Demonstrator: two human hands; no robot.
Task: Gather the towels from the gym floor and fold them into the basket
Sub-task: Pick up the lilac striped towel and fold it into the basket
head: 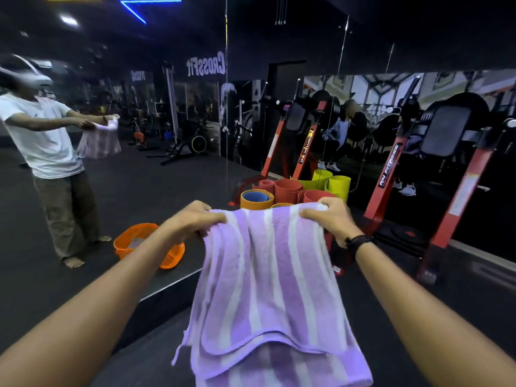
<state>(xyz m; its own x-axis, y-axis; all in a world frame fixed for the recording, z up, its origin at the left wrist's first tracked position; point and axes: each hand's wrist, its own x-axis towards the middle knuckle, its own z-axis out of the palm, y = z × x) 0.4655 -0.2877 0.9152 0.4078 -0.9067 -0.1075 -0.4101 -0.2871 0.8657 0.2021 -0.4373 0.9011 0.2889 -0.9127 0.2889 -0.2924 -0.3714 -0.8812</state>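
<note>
I hold a purple towel with white stripes (268,280) up in front of me at chest height; it hangs folded over in layers. My left hand (192,220) grips its top left corner. My right hand (329,219), with a black band on the wrist, grips the top right corner. An orange plastic basket (125,243) shows in the wall mirror at the left, partly hidden behind my left forearm, with something grey inside it.
A big mirror fills the left wall and reflects me holding the towel. Rolled mats (287,191) in red, orange, yellow and blue stand behind the towel. Red and black gym machines (446,174) line the right. The floor (474,311) is dark rubber.
</note>
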